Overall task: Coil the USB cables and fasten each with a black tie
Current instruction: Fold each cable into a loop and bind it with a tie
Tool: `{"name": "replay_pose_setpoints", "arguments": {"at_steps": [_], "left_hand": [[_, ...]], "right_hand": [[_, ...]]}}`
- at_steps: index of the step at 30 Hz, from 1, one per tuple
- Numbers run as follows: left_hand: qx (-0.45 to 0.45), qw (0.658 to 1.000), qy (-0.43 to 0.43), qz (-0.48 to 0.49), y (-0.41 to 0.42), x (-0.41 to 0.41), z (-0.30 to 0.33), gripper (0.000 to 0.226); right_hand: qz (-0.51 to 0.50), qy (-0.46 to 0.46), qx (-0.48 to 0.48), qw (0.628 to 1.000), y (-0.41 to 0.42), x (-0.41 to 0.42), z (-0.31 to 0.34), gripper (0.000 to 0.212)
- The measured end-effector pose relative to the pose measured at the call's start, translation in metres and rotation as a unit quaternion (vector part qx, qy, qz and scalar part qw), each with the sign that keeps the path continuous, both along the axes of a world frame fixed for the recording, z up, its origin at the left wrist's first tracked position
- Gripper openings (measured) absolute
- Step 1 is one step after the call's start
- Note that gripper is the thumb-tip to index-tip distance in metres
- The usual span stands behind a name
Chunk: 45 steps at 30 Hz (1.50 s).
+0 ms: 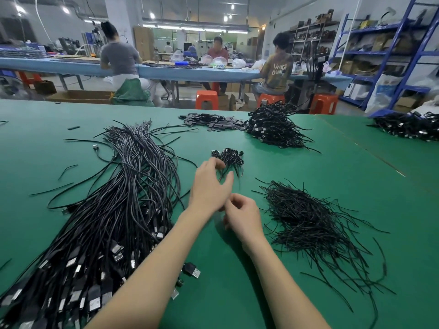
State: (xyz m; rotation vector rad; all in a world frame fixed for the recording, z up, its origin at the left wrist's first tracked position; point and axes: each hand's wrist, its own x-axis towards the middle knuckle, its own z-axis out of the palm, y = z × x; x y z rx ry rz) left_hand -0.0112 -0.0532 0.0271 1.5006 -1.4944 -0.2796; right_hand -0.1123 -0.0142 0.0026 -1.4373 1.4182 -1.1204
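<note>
Sprawling across the left half of the green worktop [308,162], the bundle of loose USB cables [123,198] fans from plug ends at the near-left corner toward the far edge; strands cross so thickly that pulling one could drag its neighbours out or snag a plug. Near the middle, the left hand [210,184] reaches forward with fingers spread and only loosely bent, its fingertips at a small bunch of coiled cables [228,156]; whether it has hold of anything cannot be told, and a careless brush could scatter that bunch or loosen a coil. Just beside its wrist, the right hand [242,216] has fingers curled inward, yet any tie between them is too small to see. Toward the near-right, the heap of black ties [308,222] is matted, so lifting one risks several coming along. A larger pile of finished coils [273,125] sits at the far edge.
</note>
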Motion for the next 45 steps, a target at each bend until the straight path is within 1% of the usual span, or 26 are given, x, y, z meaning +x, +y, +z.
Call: {"name": "replay_pose_setpoints", "arguments": {"at_steps": [2, 4, 5, 6, 7, 8, 9, 10, 11, 14, 16, 18, 21, 24, 25, 26, 28, 29, 30, 32, 34, 37, 40, 41, 42, 45], "left_hand": [[0.047, 0.999, 0.004, -0.019, 0.018, 0.001, -0.007, 0.009], [0.078, 0.996, -0.032, -0.023, 0.027, 0.004, -0.011, 0.012], [0.087, 0.993, -0.081, -0.005, 0.029, 0.007, -0.011, 0.016], [0.096, 0.983, -0.156, 0.031, 0.029, 0.012, -0.011, 0.021], [0.121, 0.96, -0.241, 0.076, 0.03, 0.017, -0.012, 0.026], [0.164, 0.928, -0.315, 0.116, 0.03, 0.022, -0.012, 0.032], [0.209, 0.897, -0.363, 0.139, 0.031, 0.026, -0.013, 0.037], [0.24, 0.877, -0.391, 0.147, 0.031, 0.028, -0.014, 0.04], [0.253, 0.867, -0.402, 0.152, 0.03, 0.03, -0.015, 0.04], [0.255, 0.864, -0.407, 0.151, 0.028, 0.029, -0.012, 0.032], [0.235, 0.869, -0.411, 0.145, 0.027, 0.03, -0.009, 0.025], [0.204, 0.896, -0.371, 0.131, 0.028, 0.033, -0.004, 0.02], [0.14, 0.947, -0.266, 0.113, 0.025, 0.039, 0.007, 0.022], [0.089, 0.967, -0.217, 0.098, 0.026, 0.042, 0.01, 0.02], [0.089, 0.97, -0.208, 0.088, 0.026, 0.045, 0.01, 0.019], [0.104, 0.971, -0.203, 0.069, 0.025, 0.048, 0.009, 0.017], [0.173, 0.965, -0.199, 0.01, 0.023, 0.058, 0.008, 0.015], [0.209, 0.958, -0.195, -0.021, 0.023, 0.064, 0.007, 0.015], [0.23, 0.953, -0.191, -0.046, 0.022, 0.068, 0.007, 0.017], [0.232, 0.955, -0.171, -0.068, 0.02, 0.077, 0.006, 0.02], [0.229, 0.964, -0.107, -0.088, 0.018, 0.082, 0.007, 0.024], [0.238, 0.964, 0.015, -0.117, 0.015, 0.088, 0.009, 0.03], [0.23, 0.961, 0.091, -0.12, 0.015, 0.094, 0.011, 0.033], [0.225, 0.962, 0.096, -0.125, 0.016, 0.096, 0.011, 0.033], [0.219, 0.963, 0.083, -0.131, 0.017, 0.098, 0.011, 0.034], [0.189, 0.97, -0.031, -0.152, 0.022, 0.1, 0.012, 0.046]], "right_hand": [[-0.007, -0.09, 0.038, 0.995, -0.001, -0.004, 0.005, 0.032], [-0.012, -0.213, 0.086, 0.973, -0.003, -0.007, 0.014, 0.023], [-0.023, -0.259, 0.107, 0.96, -0.004, -0.009, 0.018, 0.019], [-0.036, -0.293, 0.123, 0.948, -0.005, -0.012, 0.02, 0.017], [-0.047, -0.319, 0.132, 0.937, -0.005, -0.014, 0.023, 0.017], [-0.053, -0.336, 0.139, 0.93, -0.006, -0.017, 0.024, 0.017], [-0.055, -0.344, 0.145, 0.926, -0.006, -0.019, 0.025, 0.018], [-0.052, -0.343, 0.149, 0.926, -0.006, -0.021, 0.026, 0.018], [-0.047, -0.336, 0.152, 0.928, -0.007, -0.022, 0.026, 0.017], [-0.022, -0.3, 0.157, 0.941, -0.008, -0.022, 0.023, 0.017], [-0.007, -0.273, 0.158, 0.949, -0.009, -0.02, 0.022, 0.016], [0.004, -0.24, 0.156, 0.958, -0.009, -0.018, 0.022, 0.016], [0.038, -0.165, 0.134, 0.976, -0.008, -0.015, 0.02, 0.015], [0.077, -0.097, 0.105, 0.987, -0.005, -0.01, 0.02, 0.012], [0.093, -0.051, 0.09, 0.99, -0.004, -0.009, 0.02, 0.011], [0.114, 0.013, 0.071, 0.991, -0.003, -0.007, 0.021, 0.009], [0.167, 0.14, 0.035, 0.975, 0.002, -0.002, 0.023, 0.012], [0.193, 0.182, 0.021, 0.964, 0.007, 0.003, 0.024, 0.014], [0.213, 0.215, 0.006, 0.953, 0.012, 0.009, 0.024, 0.016], [0.227, 0.28, -0.032, 0.932, 0.022, 0.023, 0.023, 0.025], [0.235, 0.327, -0.074, 0.912, 0.029, 0.033, 0.022, 0.032], [0.245, 0.368, -0.111, 0.89, 0.031, 0.038, 0.023, 0.033], [0.21, 0.415, -0.14, 0.874, 0.03, 0.035, 0.018, 0.041], [0.202, 0.426, -0.143, 0.87, 0.03, 0.033, 0.016, 0.042], [0.195, 0.431, -0.146, 0.869, 0.029, 0.032, 0.013, 0.04], [0.152, 0.415, -0.162, 0.882, 0.026, 0.031, 0.008, 0.029]]}}
